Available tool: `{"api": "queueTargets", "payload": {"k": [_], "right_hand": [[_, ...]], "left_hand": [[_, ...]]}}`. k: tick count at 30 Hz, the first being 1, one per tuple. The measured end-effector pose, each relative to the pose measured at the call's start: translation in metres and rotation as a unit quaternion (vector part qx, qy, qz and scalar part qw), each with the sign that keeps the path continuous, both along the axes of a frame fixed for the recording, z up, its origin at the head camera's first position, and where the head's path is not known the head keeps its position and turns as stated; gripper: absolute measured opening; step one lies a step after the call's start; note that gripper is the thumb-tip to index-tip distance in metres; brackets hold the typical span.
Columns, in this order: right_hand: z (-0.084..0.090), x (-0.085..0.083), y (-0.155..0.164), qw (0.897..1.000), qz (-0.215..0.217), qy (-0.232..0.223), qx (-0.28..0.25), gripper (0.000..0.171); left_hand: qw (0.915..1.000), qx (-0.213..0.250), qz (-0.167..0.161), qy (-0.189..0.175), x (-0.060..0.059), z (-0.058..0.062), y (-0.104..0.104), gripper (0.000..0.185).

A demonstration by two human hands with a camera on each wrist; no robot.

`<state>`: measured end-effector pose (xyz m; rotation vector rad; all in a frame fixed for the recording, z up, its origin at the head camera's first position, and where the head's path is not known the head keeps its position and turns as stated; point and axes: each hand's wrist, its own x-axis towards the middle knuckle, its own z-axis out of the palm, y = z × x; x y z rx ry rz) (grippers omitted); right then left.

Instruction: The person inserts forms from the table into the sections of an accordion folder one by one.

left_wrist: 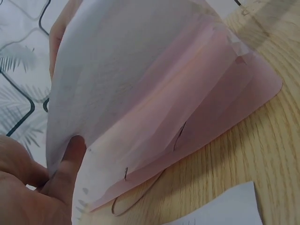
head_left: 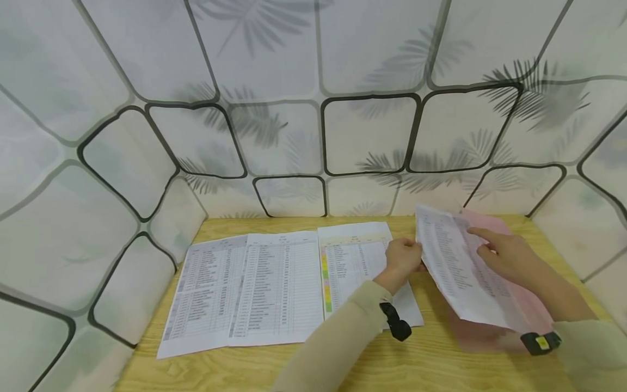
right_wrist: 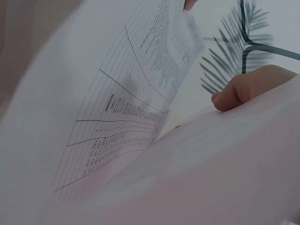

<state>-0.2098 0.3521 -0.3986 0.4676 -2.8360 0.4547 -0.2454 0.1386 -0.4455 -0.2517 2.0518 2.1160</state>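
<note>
My left hand [head_left: 404,256] pinches the left edge of a raised printed sheet [head_left: 455,267]. From the left wrist view, its thumb [left_wrist: 70,159] presses on the whitish back of that sheet. Behind and below the sheet is a translucent pink folder [head_left: 495,223], which leans up off the table and has more pages inside. My right hand [head_left: 511,258] holds the folder near its upper right part, index finger stretched to the left. In the right wrist view the pink layer [right_wrist: 225,154] hides most of that hand; only a finger [right_wrist: 234,93] shows above its edge.
Printed lists [head_left: 279,288] lie side by side on the wooden table [head_left: 245,370] to the left. The nearest sheet [head_left: 352,231] has coloured cells along its left column. A thin cord [left_wrist: 136,204] loops out of the folder's lower edge. Patterned walls [head_left: 289,136] enclose the table.
</note>
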Motion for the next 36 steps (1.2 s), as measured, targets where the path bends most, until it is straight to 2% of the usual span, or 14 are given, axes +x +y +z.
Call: {"api": "queueTargets", "payload": {"k": [5,9,15,21,26,33,36], "right_hand": [[0.000,0.001,0.000,1.000,0.007,0.023,-0.001,0.036],[0.000,0.000,0.000,1.000,0.003,0.021,0.001,0.037],[-0.001,-0.001,-0.003,0.999,0.006,0.033,0.002,0.036],[0.000,0.000,-0.004,0.998,0.018,0.056,0.000,0.037],[0.002,0.001,-0.005,0.999,0.019,0.043,-0.002,0.037],[0.005,0.002,-0.009,1.000,0.007,0.020,-0.005,0.038],[0.004,0.001,-0.010,1.000,0.002,0.008,-0.007,0.039]], "left_hand": [[0.9967,-0.044,0.057,0.038,0.000,0.000,0.003,0.014],[0.9955,-0.053,0.066,0.043,0.003,0.001,0.005,0.013],[0.9969,-0.052,0.052,0.028,0.007,0.000,0.013,0.012],[0.9992,-0.029,0.029,-0.001,0.011,0.000,0.024,0.009],[0.9997,-0.021,0.014,-0.001,0.011,-0.002,0.030,0.011],[0.9987,-0.049,-0.014,-0.005,0.008,-0.005,0.032,0.015],[0.9988,-0.044,-0.019,-0.001,0.010,-0.005,0.031,0.019]]}}
